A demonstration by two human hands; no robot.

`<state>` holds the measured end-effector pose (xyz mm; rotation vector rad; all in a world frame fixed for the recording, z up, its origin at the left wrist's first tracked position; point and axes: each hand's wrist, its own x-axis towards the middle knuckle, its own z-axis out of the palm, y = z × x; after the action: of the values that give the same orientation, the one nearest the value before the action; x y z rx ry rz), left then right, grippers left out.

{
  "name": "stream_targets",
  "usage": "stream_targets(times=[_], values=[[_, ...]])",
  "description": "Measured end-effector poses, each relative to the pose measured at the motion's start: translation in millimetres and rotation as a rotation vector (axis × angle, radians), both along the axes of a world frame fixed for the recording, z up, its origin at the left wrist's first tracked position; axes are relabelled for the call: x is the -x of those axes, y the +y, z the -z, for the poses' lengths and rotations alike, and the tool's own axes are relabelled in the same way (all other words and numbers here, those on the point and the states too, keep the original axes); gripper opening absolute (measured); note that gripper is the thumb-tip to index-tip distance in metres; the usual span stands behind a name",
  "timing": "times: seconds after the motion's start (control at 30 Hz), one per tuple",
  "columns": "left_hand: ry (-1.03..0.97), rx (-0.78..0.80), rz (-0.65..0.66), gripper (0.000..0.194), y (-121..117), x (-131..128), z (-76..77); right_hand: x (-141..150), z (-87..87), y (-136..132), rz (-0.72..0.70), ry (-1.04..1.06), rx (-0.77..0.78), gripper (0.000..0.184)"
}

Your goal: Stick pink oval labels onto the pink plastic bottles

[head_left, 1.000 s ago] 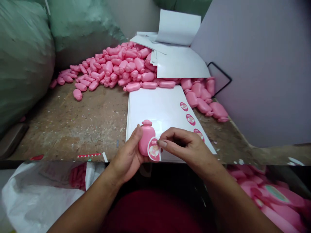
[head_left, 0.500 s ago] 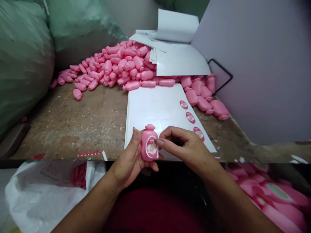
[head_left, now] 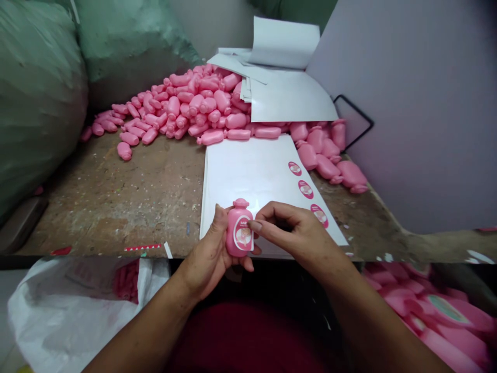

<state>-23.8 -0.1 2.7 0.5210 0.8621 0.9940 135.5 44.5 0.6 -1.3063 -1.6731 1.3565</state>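
My left hand (head_left: 209, 254) grips a small pink plastic bottle (head_left: 237, 228) upright at the near edge of the worktable. A round pink and white sticker (head_left: 243, 237) lies on the bottle's front. My right hand (head_left: 297, 233) is curled beside it, its thumb pressing the sticker's right edge. Under both hands lies a white backing sheet (head_left: 252, 176) with three more stickers (head_left: 306, 189) down its right side.
A big heap of pink bottles (head_left: 194, 106) covers the back of the worn table (head_left: 128, 197), more lying at the right (head_left: 330, 155). Loose white sheets (head_left: 283, 88) are stacked behind. A white bag (head_left: 70, 311) hangs at lower left, labelled bottles (head_left: 435, 311) at lower right. Green sacks (head_left: 39, 88) stand left.
The sticker hung off the bottle's lower right a second ago; it now lies flat on the bottle's front, and the bottle has been turned to face me.
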Motion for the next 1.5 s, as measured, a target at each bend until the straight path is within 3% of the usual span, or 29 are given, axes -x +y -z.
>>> stream_targets(times=[0.3, 0.57, 0.73, 0.93, 1.1, 1.23, 1.3, 1.5], values=[[-0.023, 0.002, -0.016, 0.066, -1.2, 0.6, 1.7, 0.5, -0.7, -0.4, 0.002, -0.034, -0.02, 0.025], [0.055, 0.005, -0.013, 0.04, -3.1, -0.7, -0.2, -3.2, -1.6, -0.8, -0.023, -0.085, -0.105, 0.024], [0.068, -0.019, 0.017, 0.044, -2.9, 2.6, -0.3, -4.8, -0.9, -2.2, -0.026, -0.122, -0.269, 0.018], [0.066, 0.004, 0.029, 0.069, -3.9, 5.7, 0.2, -12.7, 2.7, 2.2, 0.046, -0.234, -0.419, 0.015], [0.057, 0.043, 0.052, 0.083, -6.0, 4.7, 0.6, -11.4, 2.3, -0.1, 0.095, 0.007, -0.186, 0.019], [0.062, 0.041, 0.073, 0.083, -9.2, 3.4, 0.0, 1.7, 2.7, -6.9, 0.031, 0.174, 0.045, 0.035], [0.092, 0.026, 0.079, 0.082, -10.8, 3.0, -0.6, 6.5, 4.1, -8.0, 0.002, 0.245, 0.135, 0.035], [0.066, 0.028, 0.098, 0.085, -7.3, 2.6, -1.8, 5.4, 7.6, -3.7, -0.036, 0.382, 0.122, 0.019]])
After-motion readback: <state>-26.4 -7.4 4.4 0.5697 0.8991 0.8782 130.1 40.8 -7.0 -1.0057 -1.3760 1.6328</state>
